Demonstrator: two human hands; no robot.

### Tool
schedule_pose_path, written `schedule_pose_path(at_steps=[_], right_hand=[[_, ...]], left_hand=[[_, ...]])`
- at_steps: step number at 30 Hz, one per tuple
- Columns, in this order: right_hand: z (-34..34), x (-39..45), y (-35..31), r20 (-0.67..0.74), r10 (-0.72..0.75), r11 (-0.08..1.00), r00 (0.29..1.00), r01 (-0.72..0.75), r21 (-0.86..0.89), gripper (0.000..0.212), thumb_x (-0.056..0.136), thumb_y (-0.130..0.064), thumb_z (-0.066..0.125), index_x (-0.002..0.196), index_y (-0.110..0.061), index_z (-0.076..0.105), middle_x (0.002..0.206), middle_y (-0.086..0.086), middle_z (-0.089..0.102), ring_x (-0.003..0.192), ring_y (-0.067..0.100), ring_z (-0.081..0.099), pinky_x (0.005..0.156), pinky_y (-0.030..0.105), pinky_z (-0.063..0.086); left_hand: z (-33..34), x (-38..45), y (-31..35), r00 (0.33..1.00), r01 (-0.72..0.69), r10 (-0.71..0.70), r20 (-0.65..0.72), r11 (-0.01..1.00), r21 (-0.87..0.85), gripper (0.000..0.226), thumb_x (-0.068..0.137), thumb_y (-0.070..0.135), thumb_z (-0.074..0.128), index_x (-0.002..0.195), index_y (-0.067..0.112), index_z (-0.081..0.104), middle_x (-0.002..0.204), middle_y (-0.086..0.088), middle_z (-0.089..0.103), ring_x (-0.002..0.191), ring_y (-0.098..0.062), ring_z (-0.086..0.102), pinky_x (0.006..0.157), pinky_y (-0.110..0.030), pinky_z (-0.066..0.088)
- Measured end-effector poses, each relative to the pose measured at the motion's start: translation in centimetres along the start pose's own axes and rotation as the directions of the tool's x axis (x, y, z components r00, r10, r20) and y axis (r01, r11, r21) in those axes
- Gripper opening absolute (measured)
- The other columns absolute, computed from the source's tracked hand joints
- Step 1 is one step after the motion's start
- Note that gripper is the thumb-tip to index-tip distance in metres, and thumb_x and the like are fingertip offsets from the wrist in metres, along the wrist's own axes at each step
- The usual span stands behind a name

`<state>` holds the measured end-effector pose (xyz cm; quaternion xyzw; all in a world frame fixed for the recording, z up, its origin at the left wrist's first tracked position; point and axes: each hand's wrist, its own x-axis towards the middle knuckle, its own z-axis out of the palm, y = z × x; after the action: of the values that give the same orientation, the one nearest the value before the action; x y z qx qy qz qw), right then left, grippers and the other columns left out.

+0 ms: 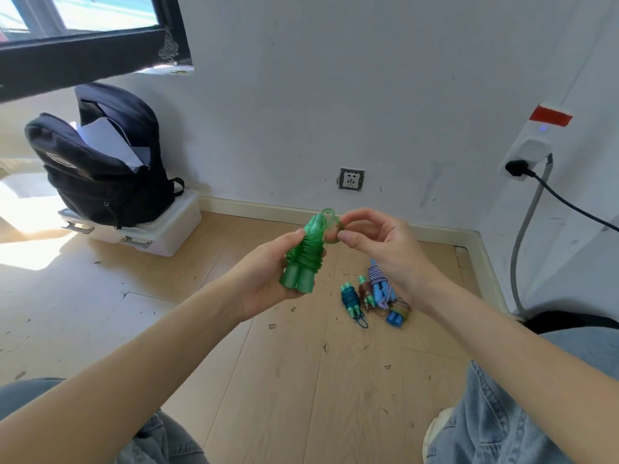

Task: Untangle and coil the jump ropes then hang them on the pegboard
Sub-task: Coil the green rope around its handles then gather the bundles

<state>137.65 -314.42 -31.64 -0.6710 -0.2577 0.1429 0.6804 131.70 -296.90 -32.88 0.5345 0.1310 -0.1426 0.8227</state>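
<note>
Left hand [268, 279] wrapped around the green jump rope [303, 259], held up above the wood floor [234, 363], right hand [378, 249] pinching its top loop, more coiled ropes [375, 296] on the floor below the right hand

Translucent, glossy green plastic jump rope [303, 259]; matt pale wood-look floor [284, 363]; black cloth backpack [100, 169]; white plastic storage box [160, 236]; blue denim jeans [502, 423].

Pale wood-plank floor [301, 380] under me, scuffed, dotted with small dark flecks. Ahead of my knees, a cluster of wound jump ropes [375, 296] lying together: teal, brownish, blue-and-white braided, blue-handled. Far left, a white plastic bin [160, 234] against the wall.
</note>
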Motion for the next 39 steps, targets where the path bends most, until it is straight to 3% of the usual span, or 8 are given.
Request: schedule_pose_path(at_steps=[8, 12, 19, 24, 28, 33, 36, 39], right_hand=[[0.1, 0.2, 0.4, -0.164, 0.025, 0.999, 0.986, -0.032, -0.044, 0.012, 0.079, -0.015, 0.068, 0.087, -0.023, 0.066, 0.084, -0.007, 0.074, 0.089, 0.005, 0.067, 0.085, 0.021, 0.047], [-0.9, 0.7, 0.1, -0.157, 0.177, 0.956, 0.972, -0.132, 0.263, 0.012, 0.07, -0.01, 0.068, 0.081, -0.015, 0.068, 0.08, -0.001, 0.073, 0.082, 0.01, 0.066, 0.079, 0.028, 0.046], [-1.5, 0.2, -0.4, 0.073, 0.116, 0.979, 0.991, -0.102, -0.175, 0.012, 0.071, -0.018, 0.07, 0.082, -0.016, 0.072, 0.084, -0.003, 0.073, 0.087, 0.011, 0.066, 0.08, 0.02, 0.053], [-1.7, 0.0, -0.4, 0.17, 0.208, 0.976, 0.963, -0.192, -0.104, 0.012, 0.08, -0.004, 0.063, 0.09, -0.007, 0.07, 0.082, -0.002, 0.072, 0.073, 0.005, 0.064, 0.064, 0.017, 0.052], [-1.6, -0.1, -0.2, 0.142, 0.245, 0.969, 0.959, -0.248, 0.005, 0.019, 0.083, 0.003, 0.059, 0.1, -0.004, 0.062, 0.093, 0.011, 0.071, 0.086, 0.02, 0.068, 0.078, 0.026, 0.056], [-1.0, -0.5, 0.0, 0.14, 0.218, 0.898, 0.966, -0.142, -0.416, 0.018, 0.087, -0.005, 0.06, 0.096, -0.019, 0.052, 0.088, 0.004, 0.073, 0.079, 0.008, 0.069, 0.073, 0.019, 0.051], [-0.6, -0.5, 0.3, 0.119, 0.171, 0.884, 0.978, -0.099, -0.457, 0.013, 0.089, -0.009, 0.059, 0.093, -0.02, 0.053, 0.083, 0.0, 0.073, 0.072, 0.003, 0.068, 0.064, 0.012, 0.047], [-0.5, -0.5, 0.5, 0.084, 0.155, 0.895, 0.984, -0.103, -0.435, 0.011, 0.088, -0.01, 0.059, 0.094, -0.018, 0.054, 0.083, -0.001, 0.073, 0.079, 0.008, 0.069, 0.077, 0.022, 0.052]], left_hand=[[0.1, 0.1, -0.4, 0.992, -0.123, 0.126, -0.005, 0.975, 0.186, 0.032, 0.089, 0.034, 0.053, 0.119, 0.023, 0.057, 0.113, -0.005, 0.064, 0.1, -0.02, 0.062, 0.079, -0.036, 0.053], [0.2, -0.3, -0.3, 0.97, -0.245, 0.225, 0.096, 0.912, 0.329, 0.033, 0.086, 0.029, 0.054, 0.119, 0.021, 0.054, 0.106, -0.001, 0.066, 0.091, -0.017, 0.063, 0.077, -0.033, 0.05], [-0.1, -1.0, 0.1, 0.952, -0.305, 0.24, 0.191, 0.791, 0.531, 0.024, 0.092, 0.025, 0.049, 0.115, 0.019, 0.053, 0.099, 0.002, 0.064, 0.08, -0.005, 0.062, 0.067, -0.017, 0.048], [0.0, -1.1, 0.3, 0.958, -0.284, 0.234, 0.164, 0.733, 0.618, 0.024, 0.093, 0.026, 0.048, 0.116, 0.019, 0.05, 0.104, -0.001, 0.062, 0.08, -0.003, 0.061, 0.065, -0.015, 0.047], [0.0, -0.9, 0.2, 0.967, -0.247, 0.219, 0.131, 0.684, 0.687, 0.023, 0.093, 0.028, 0.048, 0.115, 0.02, 0.05, 0.107, -0.005, 0.061, 0.087, -0.013, 0.059, 0.069, -0.02, 0.046], [-0.1, -0.7, -0.8, 0.978, -0.188, 0.184, 0.096, 0.589, 0.786, 0.013, 0.091, 0.028, 0.054, 0.104, 0.028, 0.054, 0.092, 0.006, 0.062, 0.073, 0.001, 0.058, 0.053, -0.006, 0.043], [-0.1, -0.6, -1.2, 0.977, -0.172, 0.204, 0.054, 0.619, 0.766, 0.014, 0.09, 0.029, 0.055, 0.104, 0.028, 0.053, 0.096, 0.003, 0.064, 0.079, -0.005, 0.061, 0.056, -0.009, 0.045], [0.0, -0.7, -1.3, 0.98, -0.16, 0.198, 0.033, 0.671, 0.724, 0.018, 0.09, 0.03, 0.055, 0.107, 0.025, 0.053, 0.102, 0.0, 0.065, 0.085, -0.01, 0.063, 0.065, -0.018, 0.047]])
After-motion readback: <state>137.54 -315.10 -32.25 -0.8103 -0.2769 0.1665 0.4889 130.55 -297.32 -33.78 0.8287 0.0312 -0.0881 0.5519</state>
